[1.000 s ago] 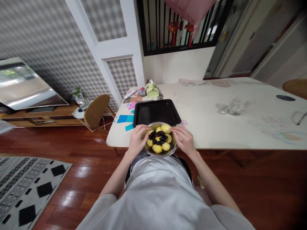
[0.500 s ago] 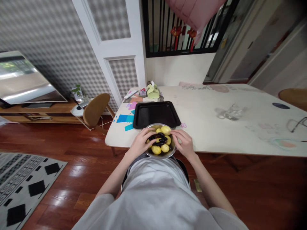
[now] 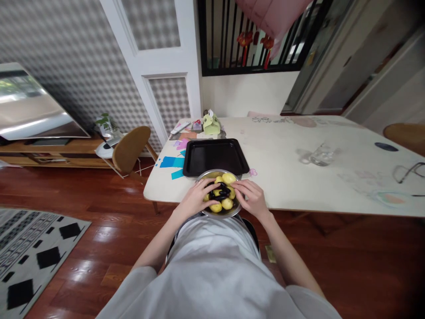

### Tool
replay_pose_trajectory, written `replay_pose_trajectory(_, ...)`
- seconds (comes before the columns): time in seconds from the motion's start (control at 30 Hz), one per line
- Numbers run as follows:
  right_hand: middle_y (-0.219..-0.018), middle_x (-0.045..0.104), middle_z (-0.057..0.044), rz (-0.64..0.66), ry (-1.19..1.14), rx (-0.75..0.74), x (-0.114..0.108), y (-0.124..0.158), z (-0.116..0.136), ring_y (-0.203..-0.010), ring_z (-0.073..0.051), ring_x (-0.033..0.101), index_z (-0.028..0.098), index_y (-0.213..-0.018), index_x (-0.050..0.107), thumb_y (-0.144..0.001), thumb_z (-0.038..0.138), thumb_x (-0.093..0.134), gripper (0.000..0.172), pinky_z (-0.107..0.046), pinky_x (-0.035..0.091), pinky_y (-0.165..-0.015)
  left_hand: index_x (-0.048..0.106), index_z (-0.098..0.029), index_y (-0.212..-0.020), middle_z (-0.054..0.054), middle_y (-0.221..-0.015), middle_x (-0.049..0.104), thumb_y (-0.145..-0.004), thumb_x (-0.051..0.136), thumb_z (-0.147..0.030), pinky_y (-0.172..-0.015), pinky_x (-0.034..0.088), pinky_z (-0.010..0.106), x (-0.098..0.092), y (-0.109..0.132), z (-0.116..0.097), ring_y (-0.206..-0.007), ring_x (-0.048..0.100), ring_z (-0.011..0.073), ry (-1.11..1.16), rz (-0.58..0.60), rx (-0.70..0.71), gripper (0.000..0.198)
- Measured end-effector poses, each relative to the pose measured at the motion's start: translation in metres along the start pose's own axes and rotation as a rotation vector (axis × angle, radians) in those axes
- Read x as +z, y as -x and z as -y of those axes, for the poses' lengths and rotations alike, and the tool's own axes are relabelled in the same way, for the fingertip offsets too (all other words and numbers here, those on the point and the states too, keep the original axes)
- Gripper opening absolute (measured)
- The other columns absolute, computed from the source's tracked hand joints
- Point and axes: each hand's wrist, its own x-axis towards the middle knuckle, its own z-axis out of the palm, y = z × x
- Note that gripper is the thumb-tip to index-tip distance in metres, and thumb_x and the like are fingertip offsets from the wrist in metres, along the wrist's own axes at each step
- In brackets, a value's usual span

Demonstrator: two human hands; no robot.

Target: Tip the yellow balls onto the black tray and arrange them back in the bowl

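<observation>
A round metal bowl [image 3: 222, 215] at the table's front edge holds several yellow pieces [image 3: 227, 204] that look like potatoes, around a heap of small dark glossy pieces [image 3: 223, 191]. My left hand [image 3: 195, 195] reaches over the bowl's left side, thumb and fingers apart at the dark pieces. At the right rim is my right hand [image 3: 251, 196], its fingertips drawn together beside the upper right yellow piece; whether something small is between them is too small to tell. Directly behind the bowl lies a black rectangular tray [image 3: 215, 157], with nothing on it.
The white table [image 3: 275, 186] carries a green tissue box [image 3: 211, 123], a white remote [image 3: 181, 127], a clear glass [image 3: 321, 156] and glasses [image 3: 411, 170] at the right. A wooden chair [image 3: 130, 149] stands left of the table. A pink balloon [image 3: 277, 20] hangs beyond it.
My right hand's fingertips have shifted slightly left over the bowl. My left hand stays at its left side. The whole view has moved a little.
</observation>
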Motion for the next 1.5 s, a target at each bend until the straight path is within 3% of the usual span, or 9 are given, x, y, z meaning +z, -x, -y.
replay_pose_trajectory(0.17, -0.104, 0.081, -0.008, 0.103, -0.083, 0.053, 0.0, -0.001, 0.003, -0.094, -0.023, 0.075, 0.024, -0.115, 0.077, -0.103, 0.018, 0.058, 0.024, -0.041, 0.062, -0.086, 0.051, -0.027, -0.153, 0.014, -0.147, 0.06, -0.093, 0.077, -0.047, -0.113, 0.051, 0.056, 0.001, -0.002, -0.001, -0.137, 0.057, 0.0341, -0.052, 0.038, -0.018, 0.068)
replay_pose_trajectory(0.4, -0.12, 0.077, -0.012, 0.312, -0.055, 0.114, 0.003, 0.002, 0.004, -0.108, -0.03, 0.073, 0.024, -0.126, 0.074, -0.1, 0.031, 0.068, 0.027, -0.05, 0.063, -0.091, 0.051, -0.024, -0.152, 0.016, -0.145, 0.061, -0.09, 0.078, -0.056, -0.109, 0.05, 0.054, 0.006, -0.01, -0.012, -0.135, 0.057, 0.0367, -0.195, 0.076, -0.067, 0.075)
replay_pose_trajectory(0.77, -0.119, 0.075, -0.01, 0.225, -0.254, 0.3, 0.012, 0.004, 0.02, -0.11, -0.025, 0.075, 0.024, -0.119, 0.076, -0.096, 0.014, 0.063, 0.028, -0.044, 0.065, -0.098, 0.053, -0.019, -0.139, 0.016, -0.129, 0.061, -0.091, 0.069, -0.069, -0.102, 0.051, 0.052, 0.021, -0.025, -0.013, -0.123, 0.059, 0.0371, -0.219, 0.056, -0.098, 0.071)
replay_pose_trajectory(1.0, -0.114, 0.076, -0.009, 0.164, -0.371, 0.369, 0.017, 0.003, 0.025, -0.105, -0.025, 0.075, 0.024, -0.115, 0.077, -0.094, 0.011, 0.062, 0.029, -0.043, 0.066, -0.094, 0.053, -0.022, -0.134, 0.015, -0.127, 0.061, -0.092, 0.072, -0.061, -0.097, 0.057, 0.052, 0.021, -0.026, -0.014, -0.12, 0.065, 0.0365, -0.141, 0.065, -0.094, 0.061)
replay_pose_trajectory(1.2, -0.112, 0.075, -0.009, 0.152, -0.398, 0.411, 0.02, 0.003, 0.025, -0.087, -0.021, 0.074, 0.024, -0.119, 0.074, -0.092, 0.012, 0.063, 0.032, -0.038, 0.068, -0.079, 0.051, -0.024, -0.134, 0.017, -0.145, 0.054, -0.092, 0.073, -0.058, -0.092, 0.062, 0.049, 0.021, -0.025, -0.014, -0.12, 0.068, 0.035, -0.114, 0.075, -0.122, 0.059)
replay_pose_trajectory(1.33, -0.11, 0.076, -0.009, 0.142, -0.398, 0.412, 0.022, 0.004, 0.024, -0.086, -0.021, 0.074, 0.024, -0.118, 0.074, -0.091, 0.012, 0.063, 0.032, -0.038, 0.068, -0.078, 0.051, -0.025, -0.135, 0.015, -0.142, 0.059, -0.094, 0.073, -0.053, -0.095, 0.061, 0.047, 0.02, -0.026, -0.014, -0.125, 0.067, 0.0339, -0.098, 0.105, -0.091, 0.054)
replay_pose_trajectory(1.5, -0.112, 0.076, -0.009, 0.113, -0.393, 0.413, 0.024, 0.005, 0.026, -0.084, -0.021, 0.074, 0.025, -0.119, 0.074, -0.092, 0.014, 0.064, 0.031, -0.039, 0.068, -0.079, 0.051, -0.024, -0.137, 0.014, -0.138, 0.06, -0.097, 0.07, -0.05, -0.088, 0.064, 0.045, 0.018, -0.027, -0.014, -0.118, 0.071, 0.033, -0.095, 0.113, -0.106, 0.051)
